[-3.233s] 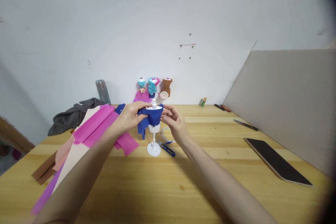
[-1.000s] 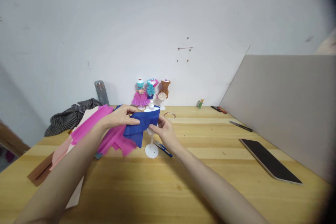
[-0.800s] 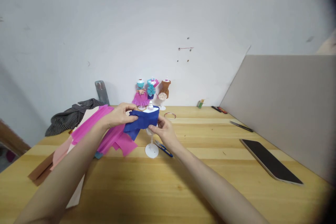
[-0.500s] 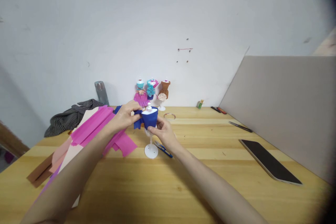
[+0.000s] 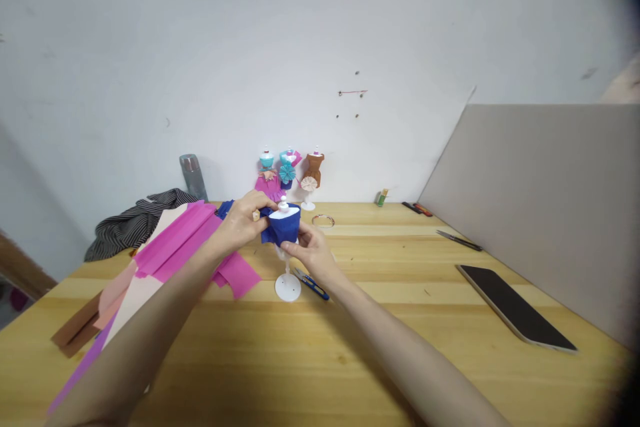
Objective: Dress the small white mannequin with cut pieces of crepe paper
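Note:
A small white mannequin stand [image 5: 288, 285] rises from the wooden table [image 5: 320, 347] in the middle. Blue crepe paper [image 5: 285, 228] is wrapped round its torso. My left hand [image 5: 243, 221] pinches the paper's loose end at the mannequin's left side. My right hand [image 5: 307, 252] grips the paper and torso from below on the right. Pink crepe paper sheets [image 5: 185, 240] lie under my left forearm.
Blue thread snips [image 5: 313, 283] lie beside the stand's base. Three dressed mini mannequins [image 5: 287, 173], a tape ring [image 5: 323, 220] and a grey bottle [image 5: 191, 175] stand at the back. Striped cloth [image 5: 135, 221] lies at left. A tablet [image 5: 515, 310], scissors [image 5: 457, 240] and a grey divider [image 5: 550, 193] are at right.
The blue paper was spread out wide to the left a second ago; my left hand has since drawn it in tight round the mannequin's torso. My right hand has stayed under it.

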`<act>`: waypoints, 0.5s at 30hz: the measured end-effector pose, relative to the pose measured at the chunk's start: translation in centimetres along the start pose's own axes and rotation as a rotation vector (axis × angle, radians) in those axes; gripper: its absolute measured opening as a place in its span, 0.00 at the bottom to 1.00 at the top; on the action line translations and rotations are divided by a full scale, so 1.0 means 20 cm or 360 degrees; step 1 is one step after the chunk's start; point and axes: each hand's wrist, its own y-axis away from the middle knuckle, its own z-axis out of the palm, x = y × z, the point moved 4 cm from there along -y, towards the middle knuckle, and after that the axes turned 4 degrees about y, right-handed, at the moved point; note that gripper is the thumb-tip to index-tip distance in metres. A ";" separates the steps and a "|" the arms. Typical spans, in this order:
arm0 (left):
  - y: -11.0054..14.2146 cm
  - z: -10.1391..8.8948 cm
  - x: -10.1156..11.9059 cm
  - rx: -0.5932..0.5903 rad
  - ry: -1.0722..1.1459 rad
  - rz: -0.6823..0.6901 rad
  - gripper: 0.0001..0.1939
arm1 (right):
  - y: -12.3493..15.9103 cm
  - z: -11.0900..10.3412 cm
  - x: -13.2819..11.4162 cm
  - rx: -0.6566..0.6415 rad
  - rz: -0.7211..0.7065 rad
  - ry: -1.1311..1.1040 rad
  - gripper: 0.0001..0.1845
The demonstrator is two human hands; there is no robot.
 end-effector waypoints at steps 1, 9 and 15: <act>0.00 0.00 0.01 -0.0004 -0.0008 0.0018 0.11 | 0.00 0.00 0.00 -0.0006 -0.0002 -0.0007 0.17; -0.01 0.01 0.07 0.0085 -0.0191 0.0102 0.20 | 0.00 0.00 -0.01 -0.0007 0.0000 -0.0022 0.14; 0.06 0.03 0.04 0.0531 -0.0120 -0.0540 0.18 | 0.01 0.01 -0.01 -0.0016 0.0005 -0.0012 0.14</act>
